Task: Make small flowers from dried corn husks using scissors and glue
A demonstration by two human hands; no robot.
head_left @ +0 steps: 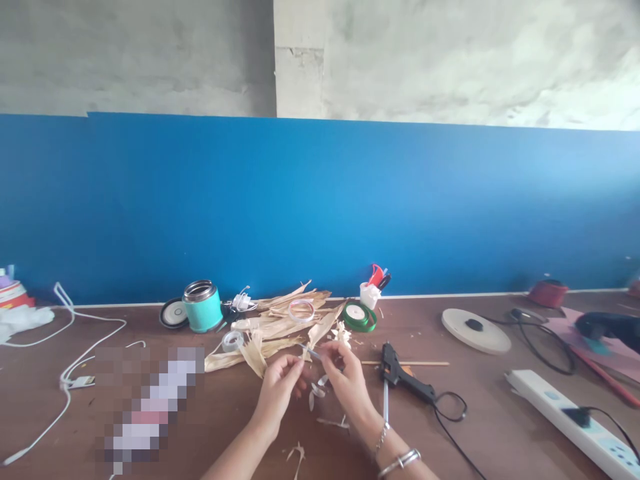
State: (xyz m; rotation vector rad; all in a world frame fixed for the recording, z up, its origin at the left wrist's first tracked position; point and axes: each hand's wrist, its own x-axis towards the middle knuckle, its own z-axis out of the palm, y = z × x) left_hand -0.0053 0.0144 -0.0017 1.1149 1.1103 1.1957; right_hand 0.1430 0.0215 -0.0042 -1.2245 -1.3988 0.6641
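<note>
My left hand (284, 383) and my right hand (345, 377) are close together above the table, thumbs and fingers pinched. A thin grey-blue strip (312, 351) runs between the fingertips; my right hand grips one end. What my left fingertips pinch is too small to make out. Dried corn husks (280, 320) lie spread behind my hands. Small pale petal-shaped pieces (316, 392) lie on the table between my wrists. Beyond my right hand is a husk flower (341, 335). A black glue gun (407, 379) with a glue stick in it lies to the right.
Behind the husks stand a turquoise jar (204, 313), a green ribbon roll (371, 325) and a white cup (369, 295) of tools. A tape roll (233, 341) lies left. Rightward are a round disc (475, 337) and a power strip (575, 420). White cables (67, 347) trail left.
</note>
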